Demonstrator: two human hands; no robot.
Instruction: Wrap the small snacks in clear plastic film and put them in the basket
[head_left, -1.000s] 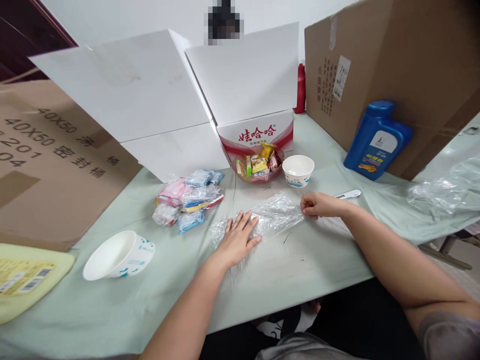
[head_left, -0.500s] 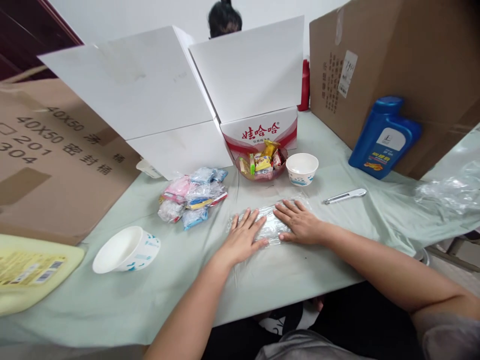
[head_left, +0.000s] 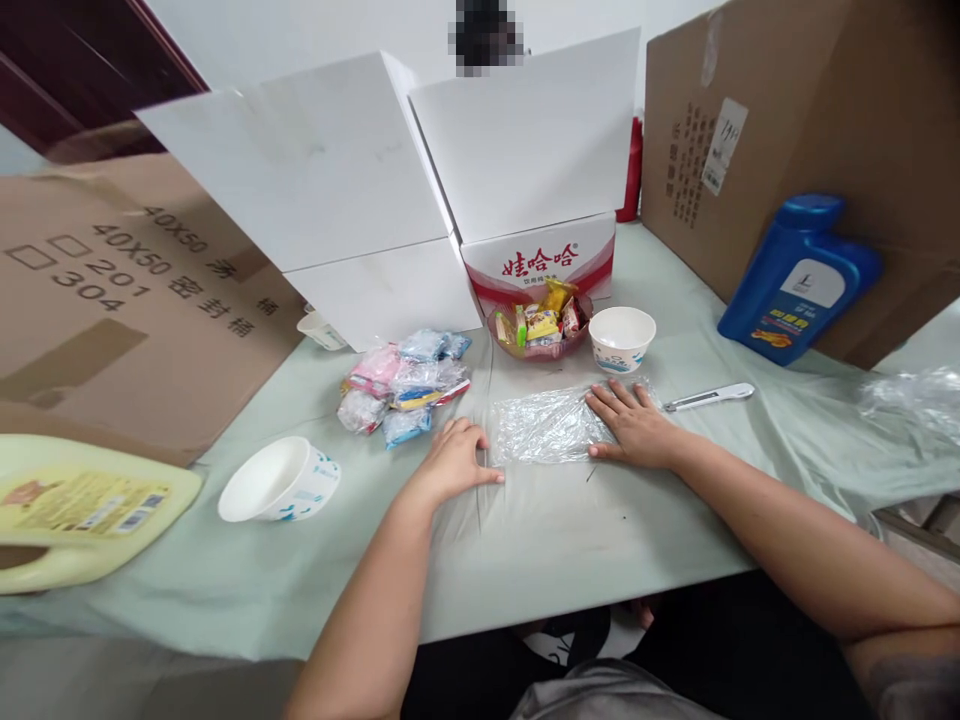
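A clear plastic bag [head_left: 546, 427] lies flat on the pale green table cover [head_left: 570, 520] in front of me. My right hand [head_left: 636, 427] rests flat on the bag's right end, fingers stretched out. My left hand [head_left: 452, 462] sits at the bag's left edge with its fingers curled under, touching or pinching the edge; I cannot make out whether it holds anything. A white paper bowl [head_left: 622, 339] stands just beyond the bag. Beside that bowl is a clear dish of wrapped sweets [head_left: 538, 328].
A pile of small filled packets [head_left: 405, 388] lies left of the bag, and a second paper bowl [head_left: 279, 481] lies tipped further left. A utility knife [head_left: 709, 398], a blue jug [head_left: 799, 279], a yellow jug [head_left: 75, 510], cardboard boxes [head_left: 795, 120] and an open white carton [head_left: 420, 190] ring the table.
The bag, first stretched by my right hand, was smoothed under both palms. Now my left hand has slid off to its left edge and curled, while the right lies flat on the right end.
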